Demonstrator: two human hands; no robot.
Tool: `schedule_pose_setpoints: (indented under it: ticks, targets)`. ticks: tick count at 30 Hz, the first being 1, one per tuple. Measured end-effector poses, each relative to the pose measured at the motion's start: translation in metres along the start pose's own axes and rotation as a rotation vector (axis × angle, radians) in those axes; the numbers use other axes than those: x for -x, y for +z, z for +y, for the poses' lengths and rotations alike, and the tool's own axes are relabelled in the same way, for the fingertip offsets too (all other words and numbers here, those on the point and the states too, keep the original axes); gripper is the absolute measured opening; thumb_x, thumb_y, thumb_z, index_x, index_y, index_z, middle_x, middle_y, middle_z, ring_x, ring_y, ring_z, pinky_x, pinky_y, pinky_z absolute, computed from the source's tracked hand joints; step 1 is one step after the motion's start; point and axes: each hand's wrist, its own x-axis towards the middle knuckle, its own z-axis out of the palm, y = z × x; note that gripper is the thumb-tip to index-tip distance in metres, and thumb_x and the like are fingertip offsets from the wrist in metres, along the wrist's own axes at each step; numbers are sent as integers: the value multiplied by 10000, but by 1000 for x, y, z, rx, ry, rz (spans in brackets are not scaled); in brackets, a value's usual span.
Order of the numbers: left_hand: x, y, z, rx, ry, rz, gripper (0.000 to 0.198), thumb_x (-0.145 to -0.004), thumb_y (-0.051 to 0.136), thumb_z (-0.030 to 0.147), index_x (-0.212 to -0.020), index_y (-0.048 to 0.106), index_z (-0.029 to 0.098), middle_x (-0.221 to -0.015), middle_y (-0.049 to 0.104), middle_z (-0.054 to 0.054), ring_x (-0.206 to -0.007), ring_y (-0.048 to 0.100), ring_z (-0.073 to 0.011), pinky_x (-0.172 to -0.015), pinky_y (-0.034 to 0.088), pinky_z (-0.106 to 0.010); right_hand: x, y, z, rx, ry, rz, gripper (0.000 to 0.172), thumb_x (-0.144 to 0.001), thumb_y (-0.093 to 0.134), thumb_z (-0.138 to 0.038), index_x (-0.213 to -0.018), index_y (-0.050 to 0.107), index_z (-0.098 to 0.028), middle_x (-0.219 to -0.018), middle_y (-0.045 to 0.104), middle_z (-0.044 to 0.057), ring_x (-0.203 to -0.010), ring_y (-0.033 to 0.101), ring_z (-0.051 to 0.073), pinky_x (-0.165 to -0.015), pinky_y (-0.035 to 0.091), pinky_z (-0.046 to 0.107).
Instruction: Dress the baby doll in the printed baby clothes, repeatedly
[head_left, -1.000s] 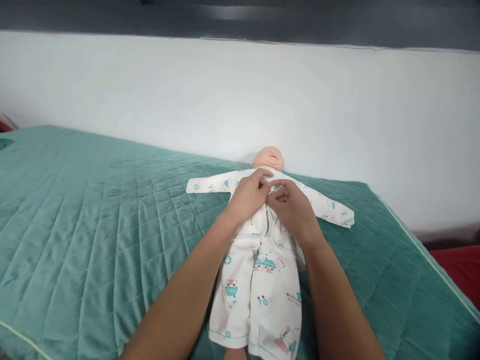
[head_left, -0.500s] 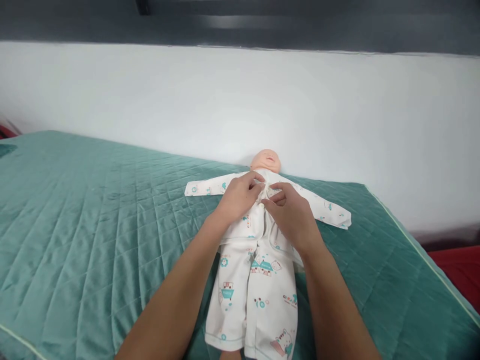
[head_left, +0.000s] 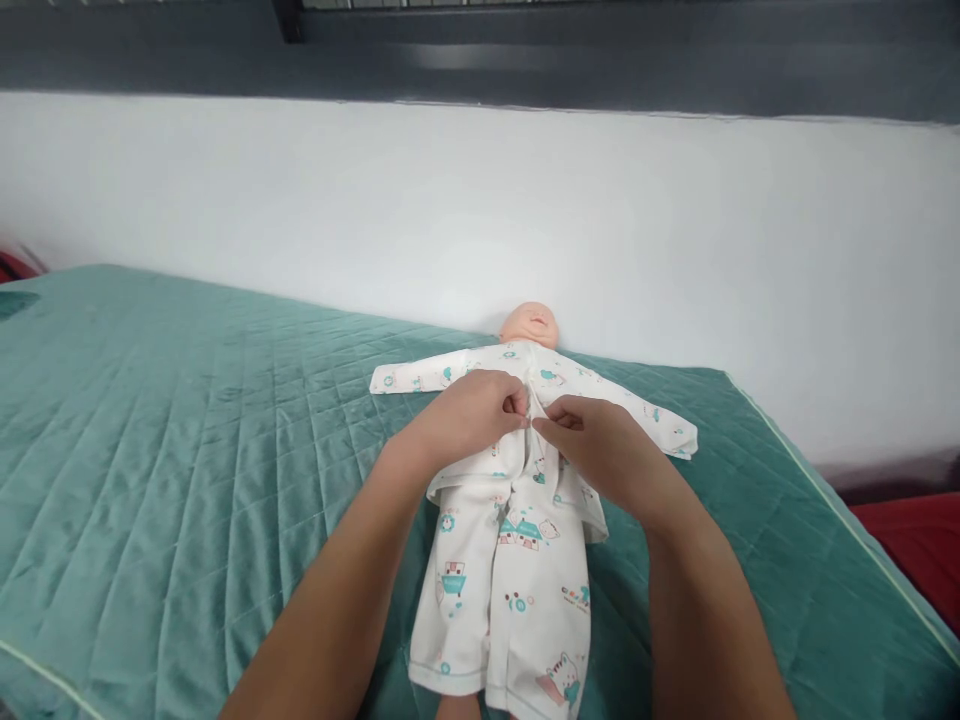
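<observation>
A baby doll lies on its back on a green quilted mattress, head toward the wall, arms spread. It wears a white printed shirt and matching white trousers. My left hand pinches the left edge of the shirt's front opening at mid-chest. My right hand pinches the opposite edge, fingertips almost meeting the left hand's. What the fingertips press between them is hidden.
A white wall runs right behind the doll's head, with a dark band above. The mattress's right edge drops toward a red surface. Another bit of red shows at far left.
Both hands have slid down the shirt front from the collar to mid-chest, leaving the upper chest closed and uncovered. The camera view shifted slightly.
</observation>
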Motion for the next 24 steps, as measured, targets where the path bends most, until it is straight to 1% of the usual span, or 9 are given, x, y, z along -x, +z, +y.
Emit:
schedule_pose_setpoints:
  ticks: [2,4,7,10,13,15,17,20,24]
  targets:
    - [0,1,0,-31,2,2,159,-840,563,232,-693,609,195,-659,617,21,-617,518,-133,-572,336,-282,-3,-2,3,-88,20,-36,336,-848,571,-377,-597,421,-211,-566,487,-30,-521,380,105,-473,267,263]
    - [2,2,-1,1,-1,6,170,-850,560,244,-692,597,193,-609,590,27,-575,499,-127,-555,329,-282,-5,-2,5,-203,38,-79,306,-844,602,-403,-626,506,-210,-592,576,-10,-554,501,124,-504,350,258]
    - [8,5,-5,199,-11,15,121,-851,591,272,-764,609,190,-625,605,26,-583,533,-123,-568,369,-267,-9,3,9,-424,13,-156,276,-840,645,-418,-690,556,-204,-596,641,10,-585,595,141,-571,443,259]
    - [16,14,-12,490,-28,55,162,-841,649,334,-828,619,175,-668,629,11,-629,585,-124,-621,431,-259,-12,10,13,-618,-70,-201,315,-849,657,-476,-723,570,-200,-550,629,1,-528,577,124,-548,443,242]
    - [21,27,-21,680,-31,141,238,-836,684,389,-871,630,160,-653,623,9,-627,584,-114,-629,444,-251,-14,18,16,-699,-143,-202,362,-845,663,-525,-722,588,-193,-524,603,-14,-480,539,105,-501,411,225]
    - [21,33,-25,739,-21,173,264,-836,691,406,-893,647,152,-645,620,10,-605,568,-103,-603,432,-240,-13,22,18,-714,-167,-182,379,-853,652,-538,-716,599,-189,-514,594,-17,-462,519,97,-481,388,221]
    - [20,35,-28,784,-8,173,286,-830,701,421,-896,665,145,-671,635,0,-606,564,-96,-586,422,-233,-13,26,19,-725,-176,-163,379,-867,637,-535,-722,614,-186,-520,599,-14,-461,516,94,-477,376,219]
    - [19,34,-31,824,3,155,286,-828,703,418,-895,686,140,-714,656,-14,-628,570,-93,-584,420,-229,-11,29,20,-733,-171,-155,375,-873,637,-524,-715,618,-185,-529,617,-4,-468,524,97,-484,374,221]
    - [18,33,-33,805,-17,159,254,-824,698,392,-884,708,146,-740,669,-14,-646,577,-95,-599,432,-235,-11,30,21,-720,-159,-140,412,-869,638,-540,-669,613,-181,-520,624,14,-465,533,104,-488,377,229]
